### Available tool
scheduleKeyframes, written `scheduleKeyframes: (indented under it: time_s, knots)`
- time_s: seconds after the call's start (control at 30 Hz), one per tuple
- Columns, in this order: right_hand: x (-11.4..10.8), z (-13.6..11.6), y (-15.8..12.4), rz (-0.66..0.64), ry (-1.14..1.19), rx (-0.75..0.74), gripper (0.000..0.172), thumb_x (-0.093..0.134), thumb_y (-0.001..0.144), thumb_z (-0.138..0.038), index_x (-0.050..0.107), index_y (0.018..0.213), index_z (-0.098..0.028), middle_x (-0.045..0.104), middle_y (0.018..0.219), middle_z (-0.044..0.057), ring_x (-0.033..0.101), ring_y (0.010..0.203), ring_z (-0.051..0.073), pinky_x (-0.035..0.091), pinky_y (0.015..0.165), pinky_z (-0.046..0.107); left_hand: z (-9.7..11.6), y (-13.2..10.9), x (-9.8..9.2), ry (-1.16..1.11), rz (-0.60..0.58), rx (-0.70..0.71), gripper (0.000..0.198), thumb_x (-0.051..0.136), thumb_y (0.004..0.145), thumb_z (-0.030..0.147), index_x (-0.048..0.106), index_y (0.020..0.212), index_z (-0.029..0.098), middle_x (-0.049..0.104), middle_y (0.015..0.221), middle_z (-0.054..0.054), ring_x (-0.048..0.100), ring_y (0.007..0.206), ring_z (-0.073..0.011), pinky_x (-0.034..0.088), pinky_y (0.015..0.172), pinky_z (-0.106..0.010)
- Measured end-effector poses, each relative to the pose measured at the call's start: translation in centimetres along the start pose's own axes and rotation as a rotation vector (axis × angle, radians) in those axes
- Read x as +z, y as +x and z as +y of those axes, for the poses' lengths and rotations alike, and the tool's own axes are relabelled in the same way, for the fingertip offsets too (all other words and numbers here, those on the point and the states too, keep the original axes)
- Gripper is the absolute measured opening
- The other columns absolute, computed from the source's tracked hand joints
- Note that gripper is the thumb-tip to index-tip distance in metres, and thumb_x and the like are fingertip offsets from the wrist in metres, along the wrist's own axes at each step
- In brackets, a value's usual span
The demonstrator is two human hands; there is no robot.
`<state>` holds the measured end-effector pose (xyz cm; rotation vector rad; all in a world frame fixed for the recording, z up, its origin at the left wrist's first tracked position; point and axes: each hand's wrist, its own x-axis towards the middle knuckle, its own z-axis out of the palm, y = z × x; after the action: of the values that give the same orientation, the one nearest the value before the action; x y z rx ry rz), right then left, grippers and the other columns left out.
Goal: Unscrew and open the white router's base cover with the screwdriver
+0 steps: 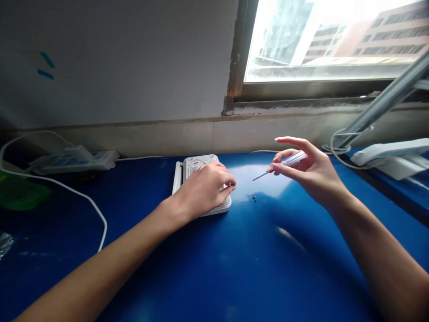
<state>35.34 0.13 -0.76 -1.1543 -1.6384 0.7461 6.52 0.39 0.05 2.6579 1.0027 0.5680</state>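
A white device with vent holes and an antenna-like bar along its left side lies on the blue table. My left hand rests over it, thumb and forefinger pinched together at its right edge; what they hold, if anything, is too small to name. To the right, my right hand holds a screwdriver by its clear handle, the tip pointing down and left above the table. Small dark screws lie on the table between the two hands.
On the left are a white power strip, a looping white cable and a green item. At the right stand a metal pole and another white power strip. A wall and window border the back.
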Motion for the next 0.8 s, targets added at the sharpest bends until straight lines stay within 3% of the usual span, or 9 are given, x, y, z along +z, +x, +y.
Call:
scheduleKeyframes:
  time_s: [0.13,0.3,0.43,0.8]
  knots:
    - [-1.4,2.7,0.0,0.122,0.144,0.101,0.072,0.094,0.076,-0.037,0.063,0.14,-0.028,0.075,0.087,0.0,0.079,0.078,0.025,0.066,0.074,0.038,0.9,2.8,1.1,0.185,-0.154,0.004,0.023,0.061,0.1,0.018,0.084,0.099,0.02,0.08,0.1,-0.01,0.073,0.105,-0.0264,0.057,0.086,-0.033]
    - [-1.7,3.3,0.1,0.142,0.142,0.216,0.082,0.096,0.068,-0.037,0.062,0.142,-0.025,0.076,0.085,0.001,0.078,0.075,0.025,0.065,0.071,0.036,1.1,5.2,2.8,0.261,-0.245,0.023,0.02,0.064,0.09,0.011,0.082,0.082,0.019,0.078,0.086,-0.01,0.074,0.09,-0.0289,0.052,0.072,-0.033]
    - [-1.5,3.0,0.1,0.102,0.088,0.258,0.081,0.095,0.068,-0.035,0.062,0.14,-0.025,0.078,0.087,0.002,0.078,0.073,0.025,0.065,0.069,0.036,1.3,5.8,3.7,0.268,-0.282,0.053,0.019,0.065,0.088,0.011,0.081,0.08,0.019,0.077,0.082,-0.01,0.074,0.082,-0.028,0.049,0.068,-0.033]
    - [-1.6,3.0,0.2,0.107,0.035,0.276,0.08,0.094,0.065,-0.037,0.063,0.137,-0.022,0.078,0.086,0.003,0.079,0.071,0.026,0.065,0.067,0.036,1.5,6.1,4.6,0.227,-0.284,0.079,0.02,0.064,0.093,0.015,0.081,0.087,0.021,0.078,0.088,-0.007,0.074,0.089,-0.0274,0.048,0.068,-0.032]
